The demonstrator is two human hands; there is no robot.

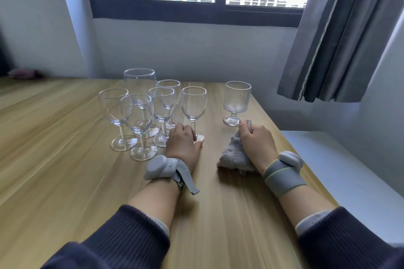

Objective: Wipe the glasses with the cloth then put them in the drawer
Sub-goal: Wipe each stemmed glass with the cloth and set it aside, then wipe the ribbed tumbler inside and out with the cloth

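Seven upright glasses (194,105), stems vertical

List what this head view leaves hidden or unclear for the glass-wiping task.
- Drawer: not in view anywhere.
- Foot of the nearest glass: partly covered by the left hand, so the grip is unclear.
- Cloth: partly hidden under the right hand.
- Big glass: stem and foot blocked by glasses in front.
- Smudges on the glasses: too fine to see.
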